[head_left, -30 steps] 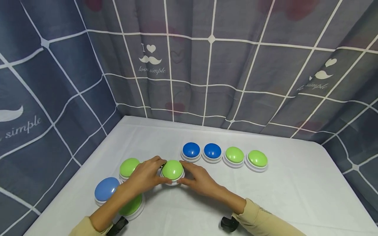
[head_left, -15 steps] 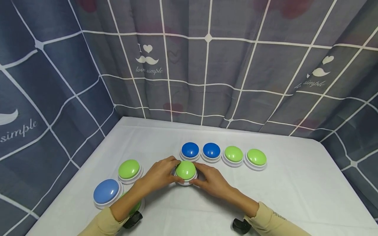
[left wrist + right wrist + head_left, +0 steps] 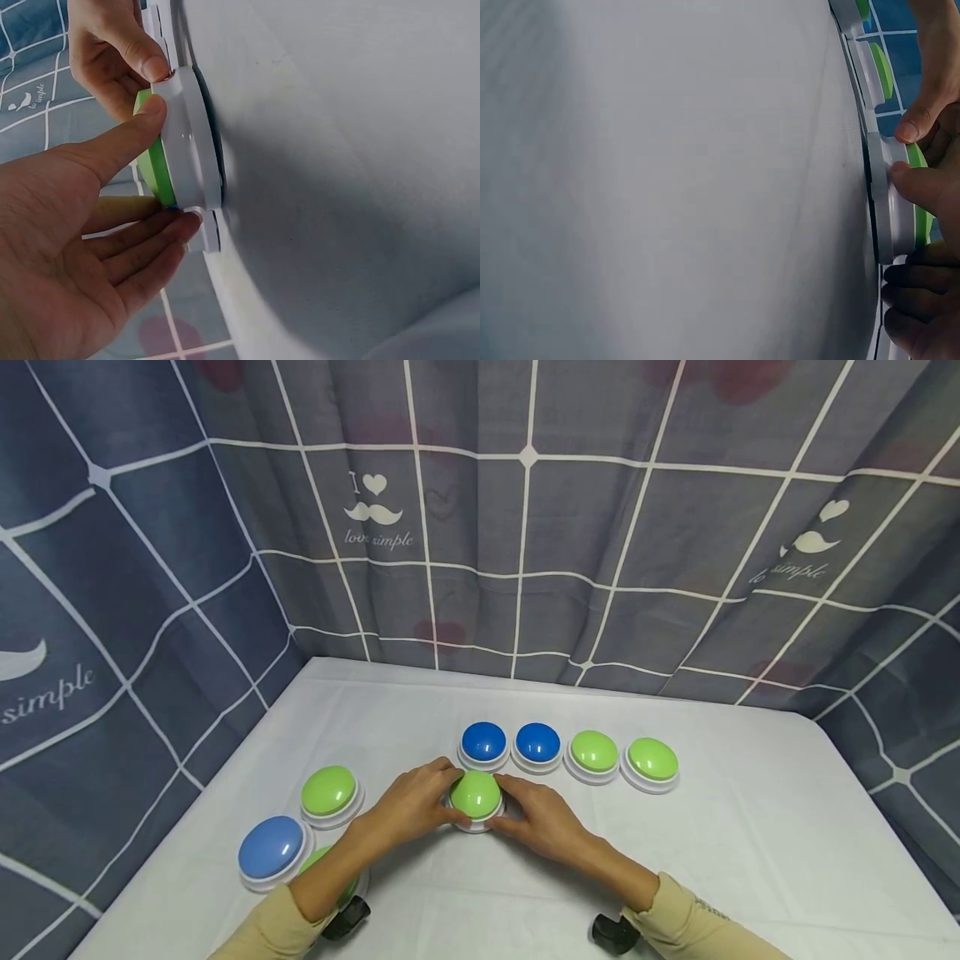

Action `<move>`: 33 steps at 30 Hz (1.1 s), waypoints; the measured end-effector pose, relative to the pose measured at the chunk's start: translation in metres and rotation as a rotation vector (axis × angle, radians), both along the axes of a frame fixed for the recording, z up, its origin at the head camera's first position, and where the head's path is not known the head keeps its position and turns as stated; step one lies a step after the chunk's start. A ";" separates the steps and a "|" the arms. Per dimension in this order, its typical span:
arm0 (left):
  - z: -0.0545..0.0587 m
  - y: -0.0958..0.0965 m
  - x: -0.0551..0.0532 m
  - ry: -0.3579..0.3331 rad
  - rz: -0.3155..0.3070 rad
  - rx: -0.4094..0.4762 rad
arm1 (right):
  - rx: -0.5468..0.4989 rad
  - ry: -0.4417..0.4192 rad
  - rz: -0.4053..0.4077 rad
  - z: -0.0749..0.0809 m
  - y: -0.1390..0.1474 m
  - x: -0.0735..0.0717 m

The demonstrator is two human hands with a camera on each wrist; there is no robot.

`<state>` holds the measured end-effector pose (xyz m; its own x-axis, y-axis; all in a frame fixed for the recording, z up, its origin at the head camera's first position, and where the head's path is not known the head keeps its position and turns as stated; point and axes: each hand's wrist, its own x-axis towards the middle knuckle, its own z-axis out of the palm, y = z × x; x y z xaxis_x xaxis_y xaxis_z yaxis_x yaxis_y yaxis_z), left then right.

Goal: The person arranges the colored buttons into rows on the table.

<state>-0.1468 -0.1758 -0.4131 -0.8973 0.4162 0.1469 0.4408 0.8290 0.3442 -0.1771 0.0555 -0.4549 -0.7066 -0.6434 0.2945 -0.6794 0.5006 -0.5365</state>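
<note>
In the head view a green push button (image 3: 476, 795) with a white round base is gripped from both sides, just in front of the blue buttons. My left hand (image 3: 420, 800) holds its left side, thumb at the front and fingers behind. On the other side, my right hand (image 3: 543, 818) grips the base the same way. The left wrist view shows the white base (image 3: 184, 142) at or very near the cloth, slightly tilted in that view, with my left thumb on its rim. In the right wrist view, fingers of both hands surround the green button (image 3: 900, 199).
Behind stands a row: a blue button (image 3: 483, 741), another blue button (image 3: 537, 742), a green button (image 3: 594, 751) and a green button (image 3: 652, 760). At left are a green button (image 3: 327, 791), a larger blue button (image 3: 272, 847) and a green one partly under the left forearm.
Both hands have carried the green button to the right, mostly in the first half second, to below the left blue button. Since then it has barely moved.
</note>
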 end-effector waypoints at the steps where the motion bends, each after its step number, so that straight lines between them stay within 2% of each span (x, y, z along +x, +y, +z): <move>1: 0.000 0.000 0.000 0.004 -0.002 -0.002 | 0.009 0.007 -0.001 0.000 0.000 0.000; 10: -0.003 0.004 0.000 0.006 0.001 -0.006 | 0.033 0.029 -0.006 0.002 0.002 -0.003; 14: -0.005 0.004 0.000 -0.006 0.010 0.016 | 0.036 0.010 -0.012 0.001 0.003 -0.004; 18: -0.005 0.004 0.002 -0.011 0.020 0.037 | 0.046 -0.016 -0.016 0.002 0.003 -0.004; 24: -0.004 0.003 0.003 0.004 0.054 0.033 | 0.025 0.008 -0.037 0.007 0.003 -0.005; 28: 0.002 -0.002 0.009 0.001 0.117 0.041 | -0.011 -0.004 -0.028 0.012 0.001 -0.004; 33: 0.019 -0.018 0.022 0.026 0.199 0.083 | -0.040 -0.052 -0.027 0.021 -0.006 -0.002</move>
<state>-0.1249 -0.1935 -0.3938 -0.9561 0.2168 0.1971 0.2809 0.8698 0.4057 -0.1789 0.0499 -0.4335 -0.7386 -0.6125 0.2817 -0.6365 0.4959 -0.5907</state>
